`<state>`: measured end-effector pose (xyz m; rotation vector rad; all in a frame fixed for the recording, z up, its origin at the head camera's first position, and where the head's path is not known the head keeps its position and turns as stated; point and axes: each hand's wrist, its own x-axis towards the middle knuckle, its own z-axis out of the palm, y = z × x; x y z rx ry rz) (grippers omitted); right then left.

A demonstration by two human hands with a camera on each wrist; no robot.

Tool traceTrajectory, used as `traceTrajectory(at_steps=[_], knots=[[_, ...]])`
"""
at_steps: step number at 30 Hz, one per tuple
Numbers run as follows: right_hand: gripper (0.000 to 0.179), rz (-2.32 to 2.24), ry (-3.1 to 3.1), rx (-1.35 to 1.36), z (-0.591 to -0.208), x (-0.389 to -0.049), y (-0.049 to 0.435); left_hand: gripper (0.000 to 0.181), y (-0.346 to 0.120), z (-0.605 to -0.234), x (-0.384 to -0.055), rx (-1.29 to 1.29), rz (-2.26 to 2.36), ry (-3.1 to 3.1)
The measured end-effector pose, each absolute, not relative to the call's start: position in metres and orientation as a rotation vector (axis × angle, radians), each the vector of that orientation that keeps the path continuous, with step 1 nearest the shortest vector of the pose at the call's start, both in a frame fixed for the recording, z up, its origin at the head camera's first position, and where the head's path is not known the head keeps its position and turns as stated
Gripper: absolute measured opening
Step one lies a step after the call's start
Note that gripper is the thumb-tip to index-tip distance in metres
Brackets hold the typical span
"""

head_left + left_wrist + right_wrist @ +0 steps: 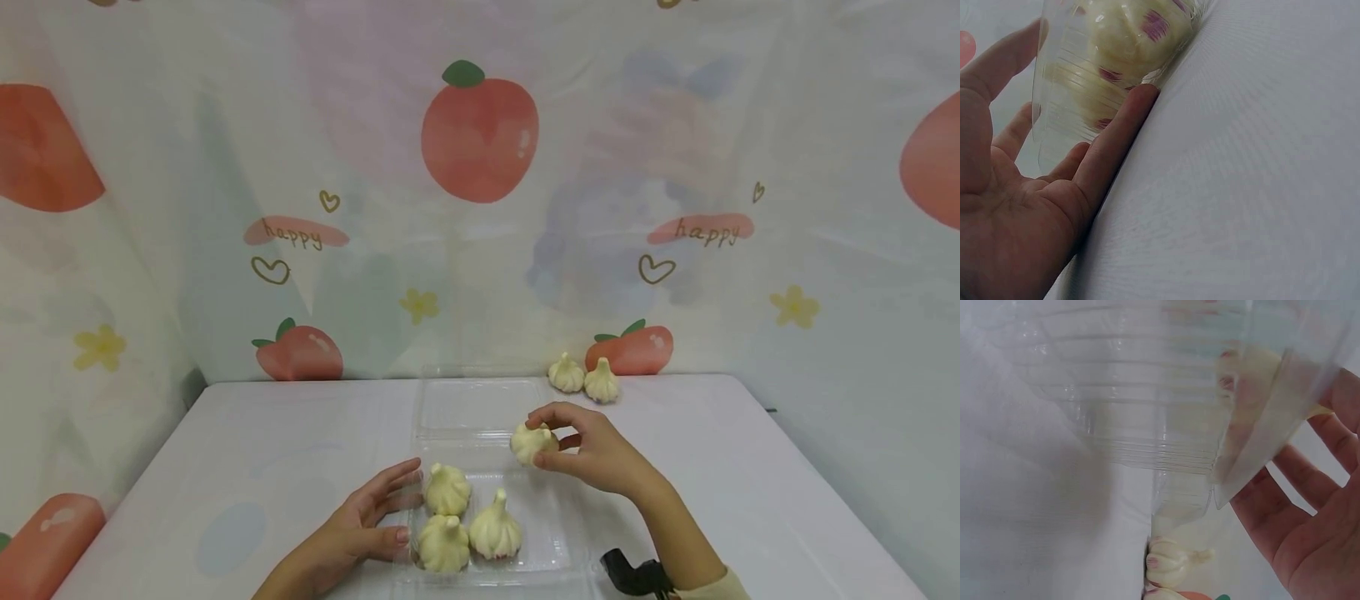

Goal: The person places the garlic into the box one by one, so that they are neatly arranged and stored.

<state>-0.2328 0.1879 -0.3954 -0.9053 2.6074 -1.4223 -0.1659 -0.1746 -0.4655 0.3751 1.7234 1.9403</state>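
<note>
My right hand [600, 454] pinches a garlic bulb [527, 444] between thumb and fingers above the far right part of a clear plastic clamshell box [549, 533]. Three more garlic bulbs sit in the box: one at the back left [447, 490], one at the front left [443, 546] and one nearer the middle [496, 530]. My left hand [352, 529] rests along the box's left side, fingers extended. In the left wrist view, its fingers [1113, 140] lie against the clear wall. The right wrist view shows the held bulb blurred through the plastic.
The box's lid [480, 406] lies folded back toward the rear edge. Two garlic bulbs, one [566, 373] left of the other [602, 382], stand at the back of the white table [315, 433]. A printed curtain [480, 275] hangs behind. A black strap device [633, 575] is by the right wrist.
</note>
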Motion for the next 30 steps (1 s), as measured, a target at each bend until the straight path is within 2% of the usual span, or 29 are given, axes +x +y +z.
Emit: traceTrajectory(at_steps=[30], knots=[[0.035,-1.306,2.345,-1.185,-0.408,-0.23,0.168,0.077,-0.176,-0.468,-0.165,0.402,1.945,1.723]])
